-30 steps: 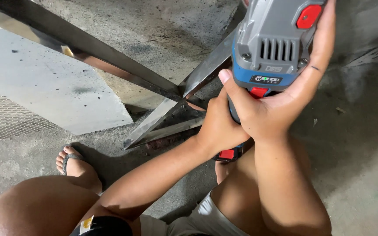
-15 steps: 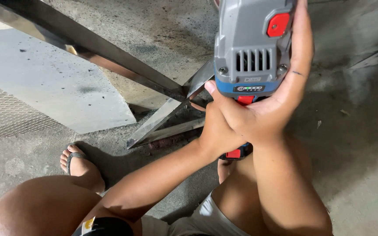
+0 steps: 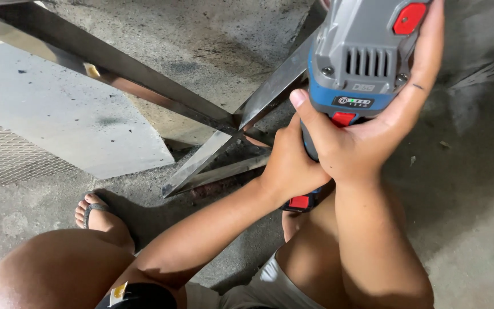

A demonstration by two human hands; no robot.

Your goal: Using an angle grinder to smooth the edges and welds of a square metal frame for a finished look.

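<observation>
Power tool [image 3: 367, 63] front (working end) cut off.

Rough grey concrete floor [image 3: 475, 189], stained and dusty, a paler smooth slab [image 3: 58, 120] at left, wire mesh sheet [image 3: 7, 157] beside it, dim shadowed light

So, quick tally: one power tool [image 3: 367, 63], grey and blue, and both my hands are on it, so two hands, left hand [image 3: 290, 166] low on the handle, right hand [image 3: 373, 137] wrapped over it. Three red bits on the tool that I can see. Just ahead of my grip, three shiny metal bars [image 3: 144, 86] meeting at one joint. One sandaled foot [image 3: 95, 214] down to the left, plus two bare knees.
</observation>
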